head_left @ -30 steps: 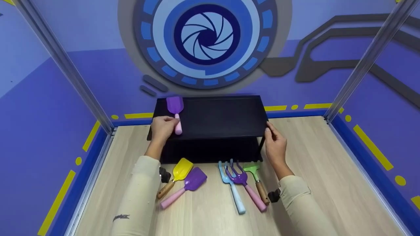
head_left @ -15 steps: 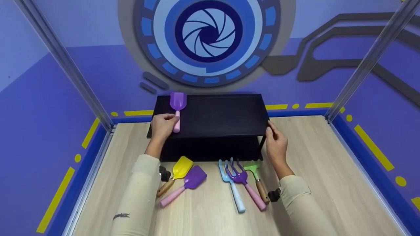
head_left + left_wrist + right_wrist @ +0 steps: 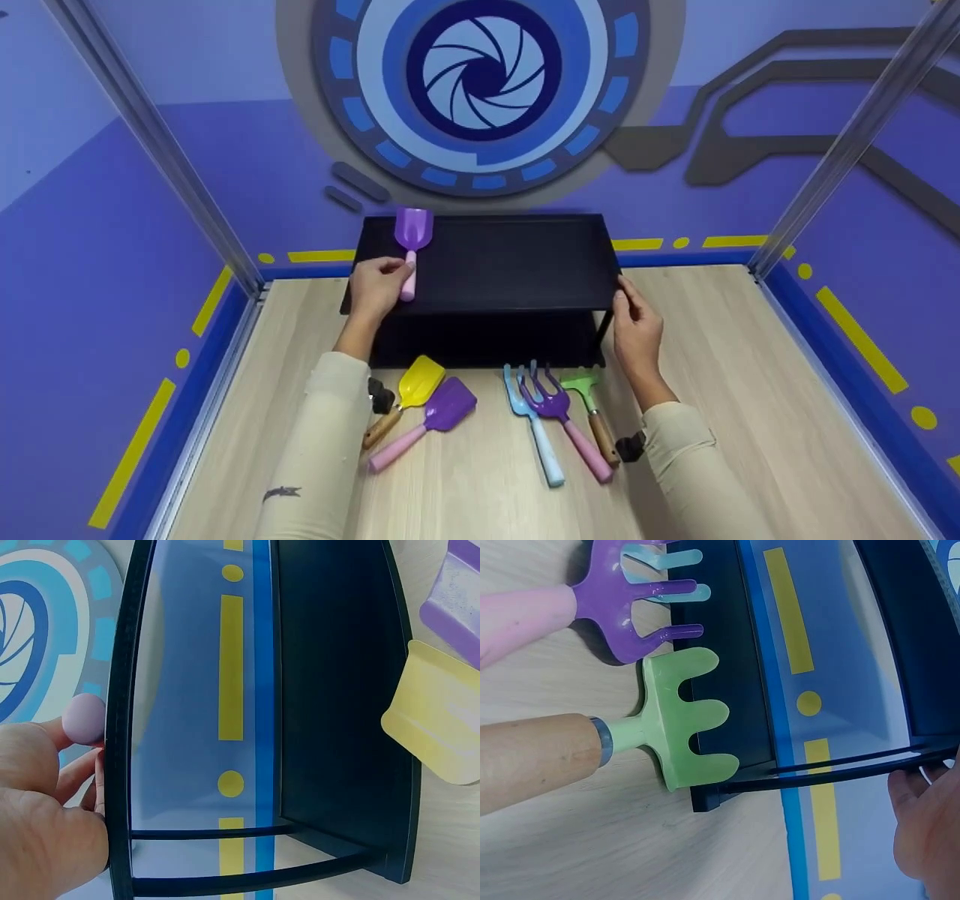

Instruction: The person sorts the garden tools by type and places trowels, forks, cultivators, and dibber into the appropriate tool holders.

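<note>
On top of the black two-tier shelf, near its left end, lies a purple toy shovel with a pink handle. My left hand pinches that handle between thumb and fingers; the left wrist view shows only the handle's round end above the shelf edge. At the shelf's right end, my right hand grips the edge with thumb and fingertips. The right wrist view shows the thumb against the side rail, with the other fingers partly out of frame.
In front of the shelf lie a yellow shovel and a second purple shovel at left. To the right are a light-blue fork, a purple fork and a green rake. A patterned blue wall stands behind.
The purple shovel on the shelf has turned slightly, its blade swinging right and a little farther back, with my left hand still on its handle. My right hand stays at the shelf edge.
</note>
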{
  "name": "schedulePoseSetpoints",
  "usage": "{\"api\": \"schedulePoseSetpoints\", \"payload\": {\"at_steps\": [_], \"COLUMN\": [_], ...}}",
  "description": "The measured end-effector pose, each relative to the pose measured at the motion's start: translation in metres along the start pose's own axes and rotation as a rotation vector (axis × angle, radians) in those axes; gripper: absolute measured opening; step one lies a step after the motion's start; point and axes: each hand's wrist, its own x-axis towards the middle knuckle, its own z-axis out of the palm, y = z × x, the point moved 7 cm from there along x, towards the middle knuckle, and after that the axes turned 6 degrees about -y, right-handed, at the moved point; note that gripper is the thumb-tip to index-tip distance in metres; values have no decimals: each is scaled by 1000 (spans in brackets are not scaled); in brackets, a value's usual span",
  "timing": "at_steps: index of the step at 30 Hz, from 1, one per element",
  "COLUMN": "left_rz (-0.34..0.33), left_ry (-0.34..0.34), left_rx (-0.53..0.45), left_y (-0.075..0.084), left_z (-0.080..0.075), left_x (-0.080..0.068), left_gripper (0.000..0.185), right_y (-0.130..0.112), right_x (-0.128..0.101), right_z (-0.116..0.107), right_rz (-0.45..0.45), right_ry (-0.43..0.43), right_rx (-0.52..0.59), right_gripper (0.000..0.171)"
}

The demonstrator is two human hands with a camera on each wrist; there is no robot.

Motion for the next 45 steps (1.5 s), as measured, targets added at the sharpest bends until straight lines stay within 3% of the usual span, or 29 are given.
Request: {"api": "schedulePoseSetpoints", "payload": {"at_steps": [6, 14, 23, 31, 45], "left_rz": [-12, -12, -24, 11, -11], "left_ry": [19, 28, 22, 45, 37], "left_rx": [16, 20, 33, 37, 40], "left_y": [1, 1, -1, 0, 0], "left_z": [2, 1, 1, 0, 0], "left_x": [0, -2, -1, 1, 2], "left_gripper": [31, 31, 33, 30, 33], "right_y": [-3, -29, -27, -26, -33], "right_x": [0, -10, -11, -10, -12], "right_z": [0, 2, 2, 2, 3], "right_rz": [22, 27, 16, 30, 33], "right_ry": [7, -24, -17, -1, -12], "right_rx": [10, 27, 24, 20, 17], "right_gripper": [39, 41, 40, 40, 41]}}
